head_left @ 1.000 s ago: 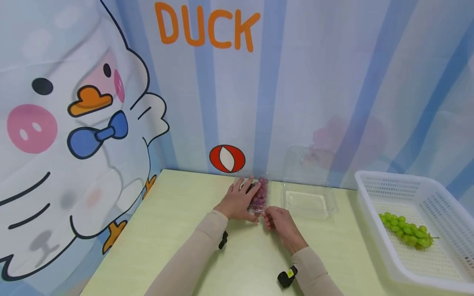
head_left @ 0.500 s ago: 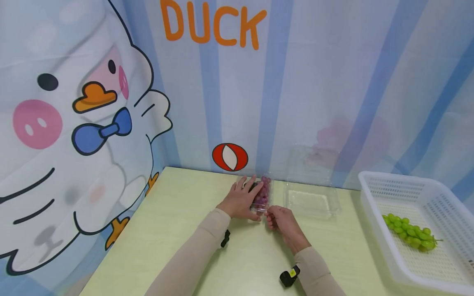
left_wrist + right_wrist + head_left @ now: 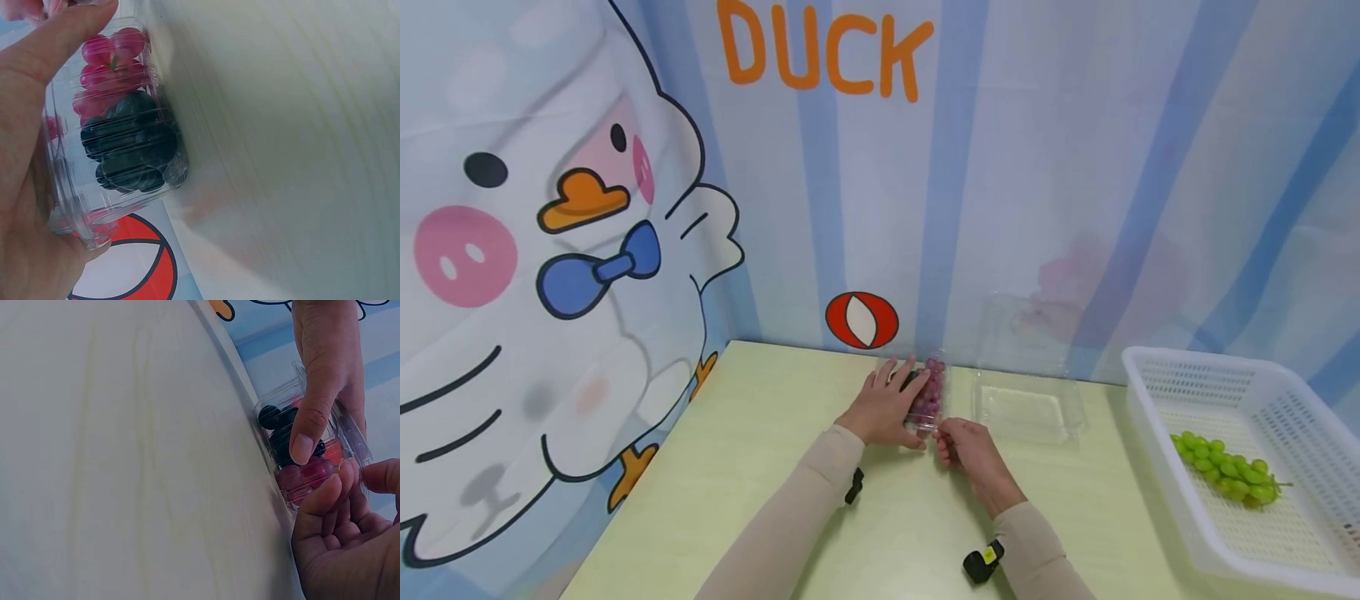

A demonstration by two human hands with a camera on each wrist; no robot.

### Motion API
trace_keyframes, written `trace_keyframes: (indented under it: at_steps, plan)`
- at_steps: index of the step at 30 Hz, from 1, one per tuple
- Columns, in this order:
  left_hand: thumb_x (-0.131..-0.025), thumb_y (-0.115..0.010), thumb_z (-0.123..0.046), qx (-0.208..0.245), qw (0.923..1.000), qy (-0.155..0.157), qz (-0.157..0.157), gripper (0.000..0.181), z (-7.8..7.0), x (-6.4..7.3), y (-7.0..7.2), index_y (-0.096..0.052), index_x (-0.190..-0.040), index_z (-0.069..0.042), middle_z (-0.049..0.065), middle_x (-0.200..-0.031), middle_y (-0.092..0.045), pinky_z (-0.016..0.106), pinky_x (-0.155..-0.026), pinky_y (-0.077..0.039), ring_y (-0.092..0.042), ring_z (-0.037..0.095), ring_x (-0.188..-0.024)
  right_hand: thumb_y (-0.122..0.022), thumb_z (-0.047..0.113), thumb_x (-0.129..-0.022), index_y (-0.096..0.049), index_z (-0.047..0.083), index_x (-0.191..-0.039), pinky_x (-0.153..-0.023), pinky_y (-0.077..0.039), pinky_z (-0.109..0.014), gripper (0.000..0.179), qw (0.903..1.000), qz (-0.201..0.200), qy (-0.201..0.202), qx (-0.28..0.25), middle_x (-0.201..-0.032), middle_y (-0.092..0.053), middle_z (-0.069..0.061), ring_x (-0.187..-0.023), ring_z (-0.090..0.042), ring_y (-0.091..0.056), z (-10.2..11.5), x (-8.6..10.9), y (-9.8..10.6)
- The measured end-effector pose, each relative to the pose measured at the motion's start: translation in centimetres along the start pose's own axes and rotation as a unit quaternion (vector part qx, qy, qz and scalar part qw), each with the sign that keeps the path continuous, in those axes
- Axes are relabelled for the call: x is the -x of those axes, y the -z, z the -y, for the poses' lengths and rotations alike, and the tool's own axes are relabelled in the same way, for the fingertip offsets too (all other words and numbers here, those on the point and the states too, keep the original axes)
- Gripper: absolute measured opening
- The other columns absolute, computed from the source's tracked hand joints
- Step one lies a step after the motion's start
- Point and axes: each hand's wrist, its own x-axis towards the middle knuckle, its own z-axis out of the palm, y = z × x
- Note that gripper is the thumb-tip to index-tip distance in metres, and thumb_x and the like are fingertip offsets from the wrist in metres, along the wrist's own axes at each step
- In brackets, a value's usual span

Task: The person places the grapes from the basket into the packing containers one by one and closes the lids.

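Note:
A clear plastic clamshell box (image 3: 927, 423) filled with red grapes (image 3: 933, 385) and dark grapes (image 3: 134, 144) sits at the back of the table, its lid down. My left hand (image 3: 883, 408) lies over the lid with fingers spread and straight. Its thumb (image 3: 65, 39) stretches along the box's side wall, as the left wrist view shows. At the near right corner my right hand (image 3: 968, 448) pinches the box's rim between thumb and fingertips; its other fingers (image 3: 337, 528) are curled. In the head view the left hand hides most of the dark grapes.
Right of the box stands a second clear clamshell container (image 3: 1026, 410), its lid raised toward the backdrop. A white perforated basket (image 3: 1300, 533) at the right holds a bunch of green grapes (image 3: 1228, 475). A printed duck curtain (image 3: 880, 183) borders the table's back and left.
The head view shifts slightly to one side and back. Both hands and the box keep the same places on the table.

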Motion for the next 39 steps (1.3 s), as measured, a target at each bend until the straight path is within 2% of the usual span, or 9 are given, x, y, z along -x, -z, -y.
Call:
trace_keyframes:
  at_steps: [6, 17, 22, 28, 39]
  plan:
    - [-0.076, -0.075, -0.071, 0.005, 1.0, 0.0, -0.003, 0.116, 0.0, 0.1, 0.1, -0.019, -0.165, -0.022, 0.011, -0.171, -0.012, 0.059, -0.12, -0.026, -0.016, 0.039, -0.154, -0.054, 0.015, -0.098, -0.067, -0.004, -0.089, -0.058, -0.046, -0.024, 0.025, 1.0, 0.0, -0.004, -0.005, -0.071, -0.059, -0.001, -0.063, -0.01, -0.051, 0.0, -0.1, -0.1]
    - [-0.076, -0.075, -0.072, 0.009, 1.0, 0.001, -0.004, 0.117, 0.3, -0.1, -0.7, -0.017, -0.165, -0.022, 0.01, -0.171, -0.011, 0.059, -0.12, -0.025, -0.014, 0.039, -0.154, -0.054, 0.018, -0.1, -0.067, -0.006, -0.092, -0.058, -0.046, -0.024, 0.028, 1.0, 0.005, -0.002, -0.001, -0.072, -0.059, -0.001, -0.063, -0.01, -0.05, -0.3, -0.1, -0.1]
    - [-0.076, -0.074, -0.073, 0.01, 0.9999, 0.003, 0.0, 0.117, 0.2, -0.1, -0.7, -0.017, -0.165, -0.022, 0.01, -0.171, -0.01, 0.059, -0.121, -0.024, -0.013, 0.039, -0.155, -0.051, 0.013, -0.1, -0.065, -0.01, -0.095, -0.06, -0.047, -0.026, 0.027, 0.9999, 0.013, -0.009, 0.0, -0.072, -0.059, -0.003, -0.063, -0.012, -0.051, 1.0, 1.0, -0.1]
    - [-0.075, -0.074, -0.073, 0.005, 1.0, 0.002, -0.006, 0.117, 0.2, -0.2, -0.8, -0.017, -0.165, -0.023, 0.01, -0.171, -0.011, 0.059, -0.12, -0.025, -0.014, 0.038, -0.155, -0.054, 0.017, -0.099, -0.067, -0.005, -0.092, -0.058, -0.046, -0.024, 0.026, 1.0, 0.001, -0.004, -0.004, -0.072, -0.059, -0.001, -0.063, -0.011, -0.05, -0.1, 0.2, -0.1]
    - [-0.076, -0.075, -0.071, 0.009, 0.9999, 0.0, -0.008, 0.116, 0.1, -0.2, -0.4, -0.018, -0.165, -0.022, 0.01, -0.171, -0.012, 0.059, -0.12, -0.025, -0.015, 0.039, -0.154, -0.054, 0.016, -0.098, -0.066, -0.003, -0.088, -0.057, -0.045, -0.023, 0.024, 0.9999, -0.011, -0.003, -0.007, -0.071, -0.059, 0.0, -0.061, -0.01, -0.05, 0.2, 0.4, -0.3]
